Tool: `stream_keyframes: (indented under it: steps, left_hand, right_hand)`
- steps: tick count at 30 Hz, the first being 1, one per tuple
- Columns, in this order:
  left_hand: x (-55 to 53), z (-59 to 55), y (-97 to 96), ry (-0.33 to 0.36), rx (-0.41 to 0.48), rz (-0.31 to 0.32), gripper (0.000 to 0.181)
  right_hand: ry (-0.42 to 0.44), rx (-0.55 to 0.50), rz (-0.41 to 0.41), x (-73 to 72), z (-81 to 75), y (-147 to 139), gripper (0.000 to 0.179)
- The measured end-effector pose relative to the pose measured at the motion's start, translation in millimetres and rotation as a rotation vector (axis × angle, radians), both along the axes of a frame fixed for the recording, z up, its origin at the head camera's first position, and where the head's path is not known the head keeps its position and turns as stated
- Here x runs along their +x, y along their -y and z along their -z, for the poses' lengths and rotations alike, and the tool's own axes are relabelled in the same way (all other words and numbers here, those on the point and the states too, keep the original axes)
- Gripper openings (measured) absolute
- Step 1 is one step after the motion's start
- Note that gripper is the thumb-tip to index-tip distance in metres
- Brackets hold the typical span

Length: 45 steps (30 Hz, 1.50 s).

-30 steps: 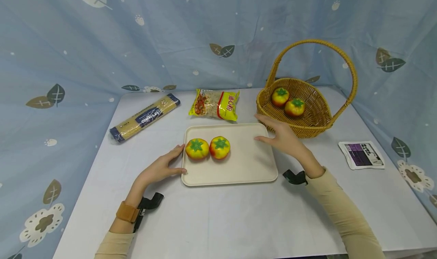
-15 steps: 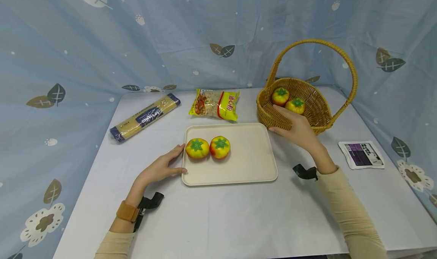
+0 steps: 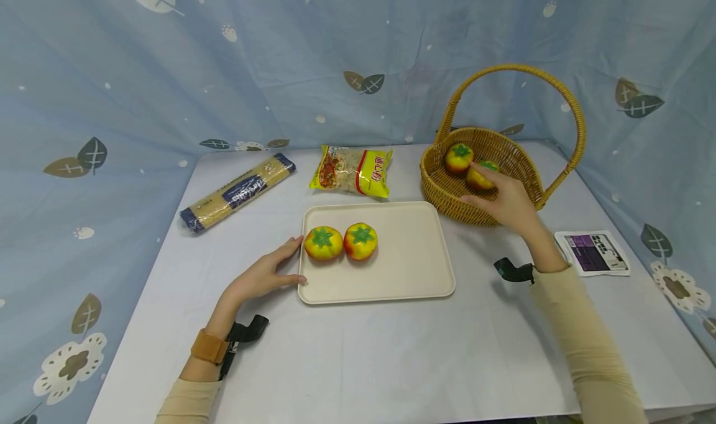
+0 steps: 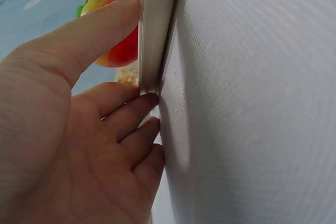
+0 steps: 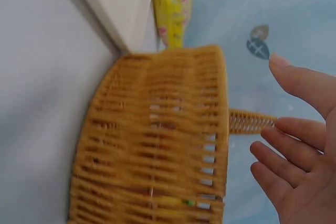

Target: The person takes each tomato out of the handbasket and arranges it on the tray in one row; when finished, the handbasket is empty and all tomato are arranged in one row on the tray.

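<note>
My left hand (image 3: 267, 276) rests at the left edge of a beige tray (image 3: 411, 256), its thumb at the rim and its fingers fairly straight. The left wrist view shows the thumb on the tray wall and the other fingertips beside it. On the tray's left half sit two red-and-yellow persimmons (image 3: 323, 244) with green star-shaped tops. My right hand (image 3: 506, 206) is over the near side of a wicker basket (image 3: 447, 200), fingers spread and holding nothing. Its fingertips overlap one of two persimmons (image 3: 480, 178) inside; the other persimmon (image 3: 459, 158) lies just left.
The basket's tall handle (image 3: 582, 125) arches above it. A bag of macaroni (image 3: 352, 171) lies behind the tray, and a long pack of spaghetti (image 3: 237, 193) is at the back left. At the right lies a white and purple pouch (image 3: 594, 253). A patterned curtain (image 3: 313, 57) hangs behind.
My right hand has moved right, from over the tray's right corner to above the basket and its nearer persimmon. The left hand, tray and fruit stay in place.
</note>
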<state>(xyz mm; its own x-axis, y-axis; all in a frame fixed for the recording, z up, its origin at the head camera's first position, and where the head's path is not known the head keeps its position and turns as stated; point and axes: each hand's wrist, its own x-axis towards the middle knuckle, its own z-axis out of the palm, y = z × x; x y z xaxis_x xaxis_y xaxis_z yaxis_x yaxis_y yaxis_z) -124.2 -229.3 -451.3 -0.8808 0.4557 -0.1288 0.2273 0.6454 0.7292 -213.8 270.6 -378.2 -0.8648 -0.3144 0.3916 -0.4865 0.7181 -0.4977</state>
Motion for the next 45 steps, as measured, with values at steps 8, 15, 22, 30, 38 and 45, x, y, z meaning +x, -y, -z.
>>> stream_keyframes:
  steps: [8,15,22,30,38,45]
  left_hand:
    - [0.4,-2.0,-0.9,0.029,-0.006,-0.007,0.094]
    - [1.0,-2.6,-1.0,0.035,-0.006,-0.014,0.094]
    - [1.0,-2.7,-0.3,0.033,-0.006,-0.013,0.094]
    - [0.9,-1.8,0.3,0.02,-0.01,-0.012,0.094]
    - [0.8,-2.6,-0.4,0.02,-0.014,-0.01,0.094]
    - [1.7,-3.1,-0.8,0.007,-0.012,-0.004,0.094]
  right_hand:
    - [0.079,0.049,0.011,-16.3,-9.4,-14.5,0.07]
    - [0.1,0.104,0.008,-30.2,-8.3,-25.7,0.068]
    - [0.151,0.158,0.04,-40.5,-10.2,-30.1,0.068]
    - [0.366,0.219,0.074,-59.4,-13.1,-34.2,0.074]
    - [0.482,0.287,0.108,-72.7,-9.9,-37.6,0.079]
    - [0.465,0.304,0.139,-80.9,0.2,-42.5,0.078]
